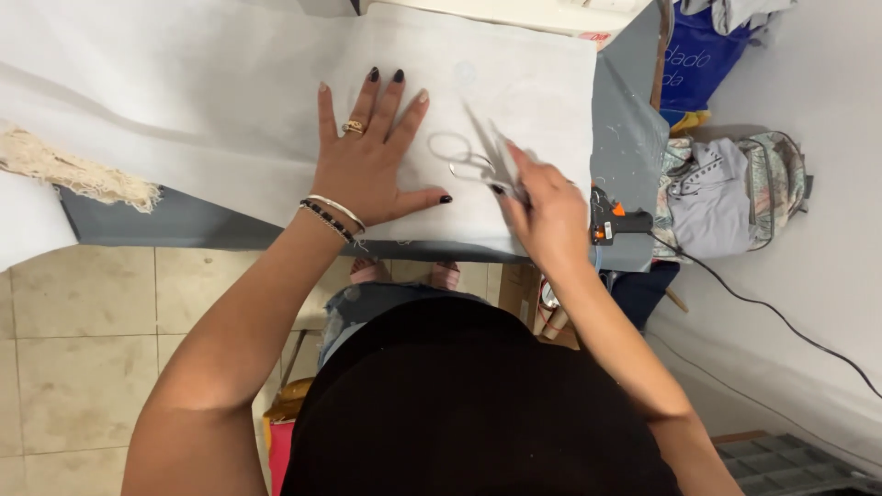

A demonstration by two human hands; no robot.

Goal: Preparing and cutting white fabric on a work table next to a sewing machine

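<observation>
Head camera looks down past a black top (478, 404) and blue jeans (367, 308) to a gray table (184, 220) above a tiled floor (83, 340). On the table lies a big sheet of white cloth (184, 101). The left hand (372, 161) rests flat on the cloth, fingers spread wide, holding nothing, with a ring and bracelets on it. Just right of it, the right hand (542, 207) is closed around a pair of scissors (482, 156), which look blurry and sit over the cloth. Right of the cloth, at the table edge, lies a black glue gun (620, 223) with a cord. Farther right is a backpack (735, 188). At the far side stands a blue bag (698, 60).
</observation>
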